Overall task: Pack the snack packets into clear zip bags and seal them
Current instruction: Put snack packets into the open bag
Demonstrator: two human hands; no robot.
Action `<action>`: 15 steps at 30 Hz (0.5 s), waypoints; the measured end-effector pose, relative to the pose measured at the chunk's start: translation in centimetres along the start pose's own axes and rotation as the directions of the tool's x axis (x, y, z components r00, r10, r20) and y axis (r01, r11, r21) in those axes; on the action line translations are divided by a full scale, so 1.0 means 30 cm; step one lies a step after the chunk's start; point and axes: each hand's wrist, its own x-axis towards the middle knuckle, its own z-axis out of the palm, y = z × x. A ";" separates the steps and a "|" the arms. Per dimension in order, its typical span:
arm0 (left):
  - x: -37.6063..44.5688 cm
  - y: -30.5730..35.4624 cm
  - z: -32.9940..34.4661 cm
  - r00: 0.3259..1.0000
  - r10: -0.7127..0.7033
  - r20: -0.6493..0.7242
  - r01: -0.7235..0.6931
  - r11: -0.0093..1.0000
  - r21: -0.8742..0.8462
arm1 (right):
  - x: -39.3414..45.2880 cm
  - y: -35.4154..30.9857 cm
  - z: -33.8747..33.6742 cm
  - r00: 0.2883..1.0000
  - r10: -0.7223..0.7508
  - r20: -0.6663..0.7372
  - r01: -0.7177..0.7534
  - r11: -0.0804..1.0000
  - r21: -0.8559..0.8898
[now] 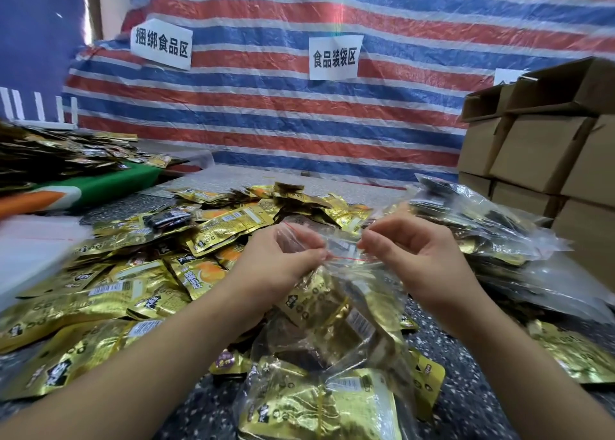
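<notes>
The left hand (283, 266) and the right hand (409, 256) each pinch the top edge of a clear zip bag (336, 310) between thumb and curled fingers, one hand at each end of the red zip line. The bag hangs above the speckled table (466, 389), mouth uppermost, long axis roughly vertical, zip line running left to right. Gold snack packets (319, 303) sit inside it. Loose gold packets (133, 273) cover the table to the left; filled bags (482, 240) are piled to the right, beside stacked cardboard boxes (545, 160).
</notes>
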 end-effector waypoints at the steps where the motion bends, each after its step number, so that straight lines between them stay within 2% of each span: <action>1: 0.000 -0.003 0.002 1.000 0.018 -0.016 -0.017 1.000 0.017 | 0.001 0.004 -0.002 1.000 0.019 0.004 -0.019 0.999 0.029; 4: 0.003 -0.012 0.004 0.995 0.057 -0.082 -0.056 0.998 0.018 | 0.009 0.028 -0.012 0.991 0.133 -0.008 -0.131 0.984 0.118; 6: 0.012 -0.019 0.003 0.984 0.056 -0.169 -0.066 0.996 -0.054 | 0.015 0.040 -0.019 0.966 0.260 -0.004 -0.258 0.962 0.085; 9: 0.026 -0.028 -0.001 0.957 0.007 -0.291 -0.061 0.982 -0.179 | 0.009 0.049 -0.026 0.879 0.423 0.221 -0.423 0.905 -0.049; 12: 0.033 -0.036 -0.002 0.945 -0.013 -0.328 -0.059 0.976 -0.210 | -0.012 0.050 -0.023 0.750 0.512 0.418 -0.430 0.858 -0.280; 15: 0.036 -0.035 -0.011 0.947 0.012 -0.322 -0.048 0.993 -0.104 | -0.017 0.056 -0.018 0.741 0.480 0.471 -0.371 0.876 -0.309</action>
